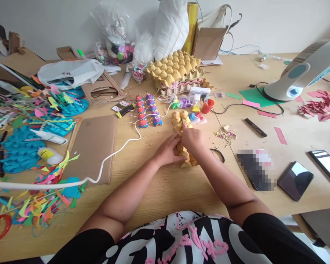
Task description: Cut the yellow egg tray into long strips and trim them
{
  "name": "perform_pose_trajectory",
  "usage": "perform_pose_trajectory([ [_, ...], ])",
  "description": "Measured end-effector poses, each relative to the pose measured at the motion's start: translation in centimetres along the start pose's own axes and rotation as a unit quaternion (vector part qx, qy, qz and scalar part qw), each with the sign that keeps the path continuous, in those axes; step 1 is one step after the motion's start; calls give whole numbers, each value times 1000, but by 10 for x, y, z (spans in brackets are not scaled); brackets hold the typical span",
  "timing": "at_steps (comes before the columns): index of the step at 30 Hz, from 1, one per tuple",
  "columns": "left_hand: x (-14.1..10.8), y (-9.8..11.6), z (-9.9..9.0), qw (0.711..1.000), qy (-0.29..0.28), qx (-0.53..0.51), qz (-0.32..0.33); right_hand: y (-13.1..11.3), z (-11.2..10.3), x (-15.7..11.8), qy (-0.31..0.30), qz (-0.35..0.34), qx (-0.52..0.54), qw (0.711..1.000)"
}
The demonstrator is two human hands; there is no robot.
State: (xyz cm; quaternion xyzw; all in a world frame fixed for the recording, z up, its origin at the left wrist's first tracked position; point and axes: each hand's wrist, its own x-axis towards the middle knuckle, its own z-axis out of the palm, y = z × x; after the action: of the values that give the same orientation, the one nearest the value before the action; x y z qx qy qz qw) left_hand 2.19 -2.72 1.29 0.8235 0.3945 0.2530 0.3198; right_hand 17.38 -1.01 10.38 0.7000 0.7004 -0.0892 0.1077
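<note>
Now we're at the egg carton strip (177, 119), lying lengthwise on the desk (143, 172) straight ahead. The left hand (169, 149) has hold of its left side, thumb and fingers spread half open; the right hand (194, 138) curls nearly closed, pressing down on top. Whether it's pinching something small, I can't tell. Looks like a working-in step, one hand bracing, the other pressing, and the next move calls for that brace to be firm and the push measured, since thin bumps could dent. Just beyond, soft packets (197, 118) sit near a red cup (208, 106); to the left stand painted strips (142, 112) bristling with sticks, and behind them all, stacked egg trays (176, 69).
</note>
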Motion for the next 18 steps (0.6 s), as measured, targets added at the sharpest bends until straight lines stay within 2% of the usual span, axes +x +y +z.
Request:
perform_pose_trajectory([
  [3, 0, 1, -1, 1000, -3, 3, -5, 1, -2, 4, 1, -6, 1, 1000],
  [11, 1, 4, -2, 999, -19, 15, -24, 3, 1, -15, -2, -6, -4, 1000],
  [18, 0, 0, 1, 1000, 9, -7, -14, 1, 5, 5, -5, 2, 0, 1000],
])
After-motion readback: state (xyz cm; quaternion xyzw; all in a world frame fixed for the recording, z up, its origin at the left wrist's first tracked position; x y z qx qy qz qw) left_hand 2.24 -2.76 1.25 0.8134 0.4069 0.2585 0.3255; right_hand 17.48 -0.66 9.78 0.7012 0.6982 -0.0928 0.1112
